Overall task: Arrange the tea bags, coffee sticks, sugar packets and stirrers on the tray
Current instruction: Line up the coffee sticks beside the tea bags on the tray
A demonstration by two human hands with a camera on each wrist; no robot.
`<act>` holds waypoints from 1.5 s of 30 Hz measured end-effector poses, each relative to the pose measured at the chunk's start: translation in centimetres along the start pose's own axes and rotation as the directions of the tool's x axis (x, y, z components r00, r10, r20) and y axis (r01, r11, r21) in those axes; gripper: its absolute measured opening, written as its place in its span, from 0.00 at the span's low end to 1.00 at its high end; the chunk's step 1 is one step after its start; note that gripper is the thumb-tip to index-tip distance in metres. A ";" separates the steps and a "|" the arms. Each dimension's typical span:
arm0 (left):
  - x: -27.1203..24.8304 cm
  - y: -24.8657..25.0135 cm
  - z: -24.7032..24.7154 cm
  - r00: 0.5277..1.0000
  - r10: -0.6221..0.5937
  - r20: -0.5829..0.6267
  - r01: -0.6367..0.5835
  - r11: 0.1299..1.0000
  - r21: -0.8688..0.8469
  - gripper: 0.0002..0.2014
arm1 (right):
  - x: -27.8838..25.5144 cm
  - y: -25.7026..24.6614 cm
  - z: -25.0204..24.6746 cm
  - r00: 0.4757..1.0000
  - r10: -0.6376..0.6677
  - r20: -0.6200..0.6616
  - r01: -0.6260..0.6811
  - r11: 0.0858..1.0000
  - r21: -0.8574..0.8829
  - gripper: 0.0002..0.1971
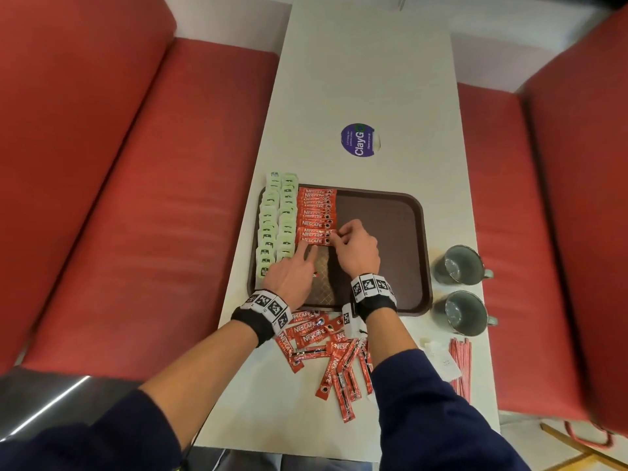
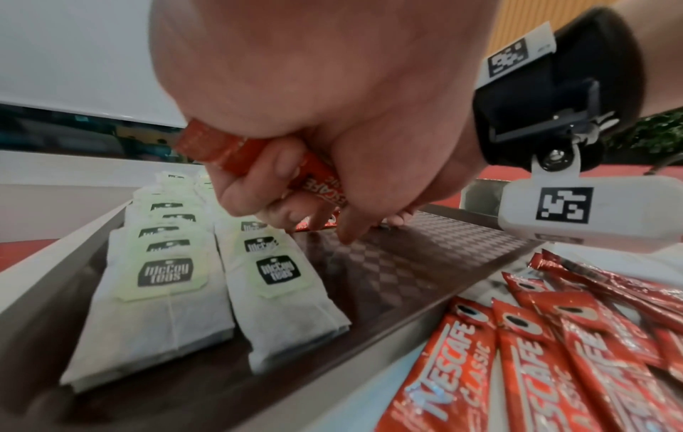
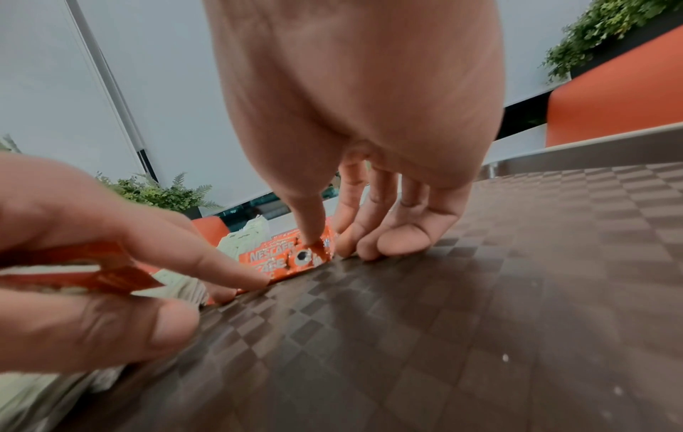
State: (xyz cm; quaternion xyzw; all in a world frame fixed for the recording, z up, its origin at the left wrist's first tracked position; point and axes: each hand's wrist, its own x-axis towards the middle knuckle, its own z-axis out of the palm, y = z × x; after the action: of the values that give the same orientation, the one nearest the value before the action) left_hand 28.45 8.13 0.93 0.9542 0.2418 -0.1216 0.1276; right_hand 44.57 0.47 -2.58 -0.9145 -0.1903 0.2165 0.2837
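Brown plastic tray point(image 1: 380, 212): red coffee sticks point(image 1: 316, 215) are pressed by right hand point(image 1: 355, 248), fingers bent; spare red stick point(image 2: 258, 163) is gripped in left hand point(image 1: 292, 277), forefinger extended.

- Table point(image 1: 367, 79): long, white, narrow top, running away from the viewer between two seats.
- Red bench seat, left point(image 1: 142, 164): padded cushion and backrest along the table's left edge.
- Red bench seat, right point(image 1: 550, 198): matching cushion and backrest along the table's right edge.
- Round sticker point(image 1: 359, 140): purple, lettered "ClayGo", stuck flat on the tabletop toward the far end.
- Two mugs point(image 1: 457, 265): dark, glossy, upright, side by side at the table's right edge, handles pointing right; the nearer one point(image 1: 460, 312) stands just beside the first.
- Potted greenery point(image 3: 606, 32): leafy plants behind the seating, seen in the right wrist view.
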 end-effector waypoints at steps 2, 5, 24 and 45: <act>0.1 -0.1 0.1 1.000 0.004 0.000 -0.004 1.000 0.005 0.38 | 0.3 -0.2 0.0 1.000 0.022 -0.021 -0.022 1.000 -0.006 0.14; 0.3 0.0 0.1 1.000 0.003 -0.011 -0.003 1.000 0.012 0.38 | 0.7 -0.5 0.2 0.999 0.039 -0.026 -0.039 0.999 -0.017 0.15; 0.8 0.2 0.8 0.999 -0.022 -0.045 0.023 0.999 0.025 0.34 | 1.8 -0.8 0.9 0.996 0.091 -0.008 -0.089 0.990 0.113 0.04; -0.6 -0.2 -2.6 0.997 -0.071 0.004 0.060 0.808 -0.586 0.13 | -7.2 -2.2 -4.2 0.995 -0.097 0.002 0.086 0.897 0.434 0.05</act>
State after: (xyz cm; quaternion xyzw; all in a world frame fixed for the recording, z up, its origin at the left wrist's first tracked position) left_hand 28.33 8.82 3.50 0.8607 0.3014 -0.0367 0.4087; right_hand 40.19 -3.11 3.99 -0.8161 -0.1835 0.2505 0.4874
